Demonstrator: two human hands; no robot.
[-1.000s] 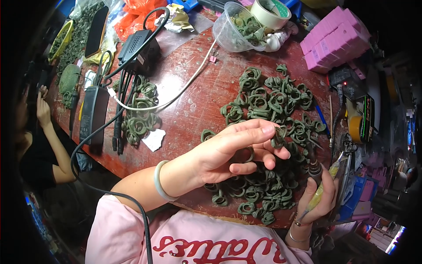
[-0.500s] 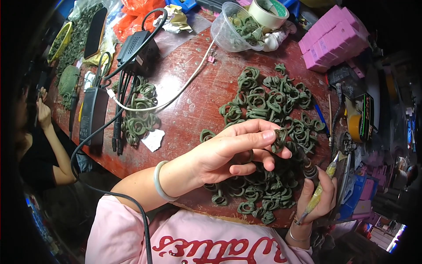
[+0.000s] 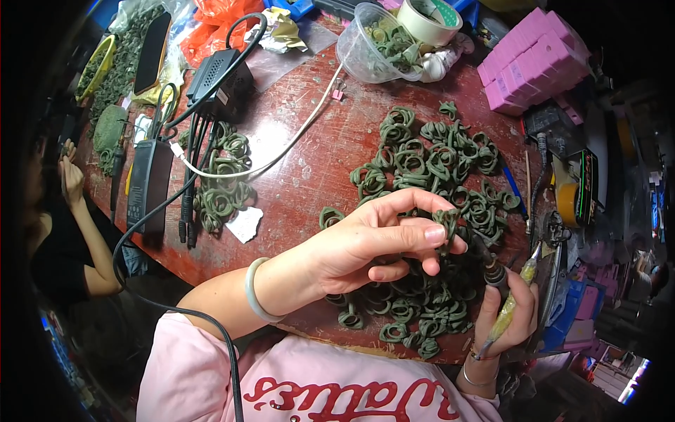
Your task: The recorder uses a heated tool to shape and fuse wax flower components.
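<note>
My left hand (image 3: 351, 246), with a pale bangle (image 3: 254, 290) on the wrist, pinches a small dark green ring (image 3: 450, 224) between thumb and fingers. In my right hand (image 3: 520, 313) are two slim tools: a dark pen-like handpiece (image 3: 496, 273), its thin tip beside the ring, and a carving tool (image 3: 503, 321) with a yellow-wrapped handle. Whether the tip touches the ring I cannot tell. Under and around my hands lies a loose pile of similar green rings (image 3: 439, 158), partly hidden by my left hand.
A smaller group of rings (image 3: 223, 193) lies left on the red table (image 3: 295, 183), near black power boxes (image 3: 149, 186) and cables. Behind stand a clear plastic tub (image 3: 362, 53), a tape roll (image 3: 430, 21) and pink blocks (image 3: 531, 63). Another person's hand (image 3: 72, 179) shows at far left.
The green ring has turned slightly in my left fingers, and the thumb and forefinger have shifted a little to the right. My right hand and its tools have hardly moved.
</note>
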